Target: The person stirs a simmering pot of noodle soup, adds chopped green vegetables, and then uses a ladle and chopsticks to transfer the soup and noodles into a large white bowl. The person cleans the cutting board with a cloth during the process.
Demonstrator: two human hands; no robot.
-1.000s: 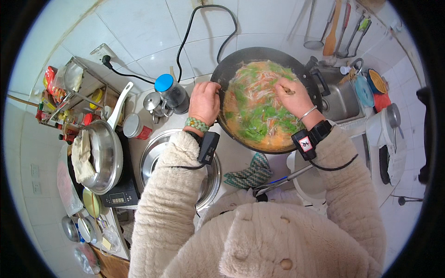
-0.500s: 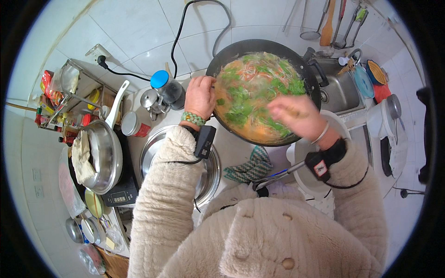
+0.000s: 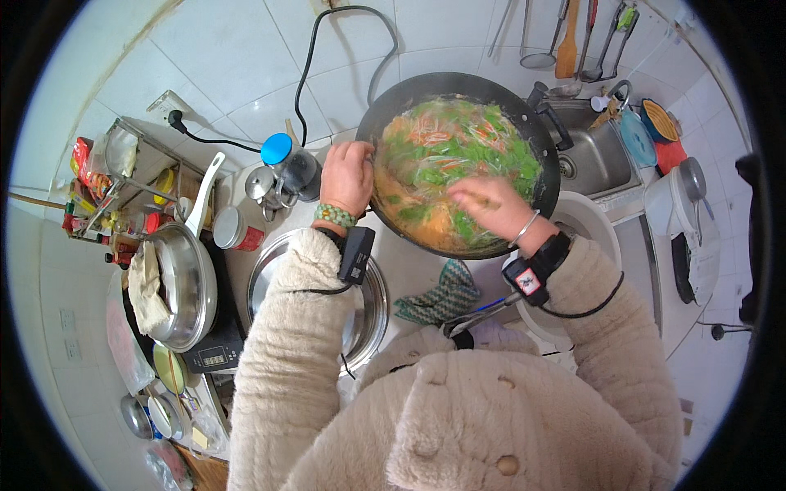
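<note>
A large dark wok (image 3: 393,90) full of soup with green leaves, pale thin strips and orange pieces (image 3: 458,151) sits in front of me, steaming lightly. My left hand (image 3: 347,176) is closed on the wok's left side, where its grip hides the handle. Over the right front of the soup, my right hand (image 3: 491,209) is closed around what look like thin wooden chopsticks (image 3: 479,200). Their lower ends are hard to make out against the food. On the wok's right side the other dark handle (image 3: 557,123) is free.
A steel basin (image 3: 378,323) and a green-white knitted cloth (image 3: 442,295) lie nearer me. Left are a blue-lidded jar (image 3: 277,149), a steel pan (image 3: 205,286) and a spice rack (image 3: 123,176). Right are a sink (image 3: 602,151) and white bucket (image 3: 610,237). Utensils hang behind.
My right hand has moved left and slightly toward me over the soup, and the food has shifted around. My left hand keeps its hold on the wok. The view has shifted slightly.
</note>
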